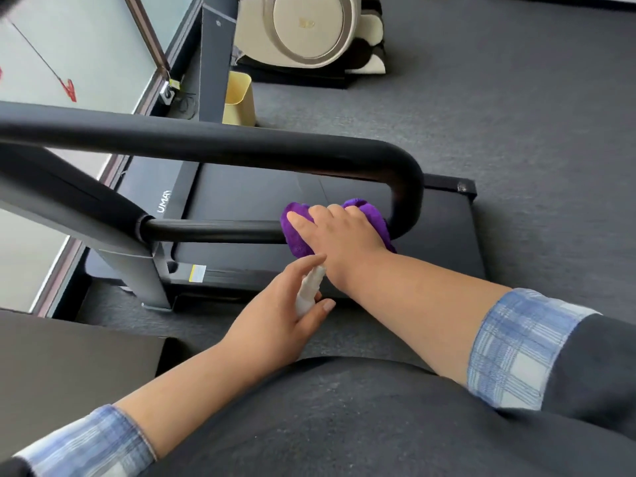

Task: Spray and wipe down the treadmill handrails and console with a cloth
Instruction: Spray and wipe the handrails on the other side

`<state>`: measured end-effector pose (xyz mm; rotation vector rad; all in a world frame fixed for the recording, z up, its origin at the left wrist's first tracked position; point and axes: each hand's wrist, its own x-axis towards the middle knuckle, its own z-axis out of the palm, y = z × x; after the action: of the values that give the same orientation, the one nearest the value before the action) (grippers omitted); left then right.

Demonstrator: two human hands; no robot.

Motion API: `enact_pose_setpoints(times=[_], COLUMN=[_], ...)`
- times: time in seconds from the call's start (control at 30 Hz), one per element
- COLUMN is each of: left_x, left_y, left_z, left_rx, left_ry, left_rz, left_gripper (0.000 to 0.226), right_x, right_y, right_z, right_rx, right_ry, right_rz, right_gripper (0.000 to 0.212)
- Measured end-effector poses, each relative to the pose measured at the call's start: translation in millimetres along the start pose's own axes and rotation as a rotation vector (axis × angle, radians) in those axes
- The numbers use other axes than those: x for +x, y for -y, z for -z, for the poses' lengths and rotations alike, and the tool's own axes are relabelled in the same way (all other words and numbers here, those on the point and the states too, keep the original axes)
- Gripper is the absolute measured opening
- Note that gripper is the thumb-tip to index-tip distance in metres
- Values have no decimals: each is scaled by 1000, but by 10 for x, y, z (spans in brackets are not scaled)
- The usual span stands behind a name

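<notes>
Grey carpet (516,98) runs under a black treadmill (430,256) whose belt deck lies low and far from the person, with a yellow bin (239,99) and a cream-coloured machine (309,29) further off by the window wall on the left. Across the view, from left to right, runs the upper handrail (206,139), which bends down at its right end into a lower bar (213,231) coming back leftward to the upright post (130,263). On that lower bar, just left of the bend, sits the purple cloth (299,242), and the right hand (340,235) lies over it with fingers mostly straight and spread, pressing the cloth onto the bar rather than clutching it. The left hand (275,318) hangs nearer the body and lower, its fingers and thumb curled round a small white spray bottle (309,290), with the nozzle end pointing up toward the right wrist. The bar's long axis runs left to right, so the unwiped length lies leftward from the cloth, toward the post; I judge the coming stroke should slide that way along the bar. The right hand is the nearer one to the rail, the left staying back with the bottle. No console is in view from here.
</notes>
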<state>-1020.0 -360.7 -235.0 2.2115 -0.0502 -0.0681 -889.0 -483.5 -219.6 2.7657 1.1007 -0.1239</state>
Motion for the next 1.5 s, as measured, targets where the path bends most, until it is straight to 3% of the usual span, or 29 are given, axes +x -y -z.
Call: enact_pose_setpoints(times=[0.33,0.57,0.8,1.0,1.13,1.3,1.4,1.5], left_x=[-77,-208,-429,-561,-630,-679,-649,-637], left_y=[-459,-552,-415,-234,-100,58,90,133], left_z=[-263,-218,14,395,684,926,1030,1109], left_rx=[64,108,134,189,198,160,146,152], left_ry=[-28,-65,-76,-66,-124,-196,-135,-79], left_rz=[17,30,50,9,-10,-70,-107,-143], left_gripper=[60,59,59,60,66,68,63,66], right_x=[-386,-637,-708,-619,-674,-836,-837,-768], right_y=[-258,-277,-61,184,350,557,546,492], right_z=[-215,-361,-491,-253,61,577,834,915], right_rx=[-176,-145,133,517,661,760,746,712], right_ry=[-20,7,123,66,-150,-773,-1094,-1294], right_rz=[190,253,289,112,11,-54,-116,-318], right_gripper=[64,68,79,83,76,67,57,56])
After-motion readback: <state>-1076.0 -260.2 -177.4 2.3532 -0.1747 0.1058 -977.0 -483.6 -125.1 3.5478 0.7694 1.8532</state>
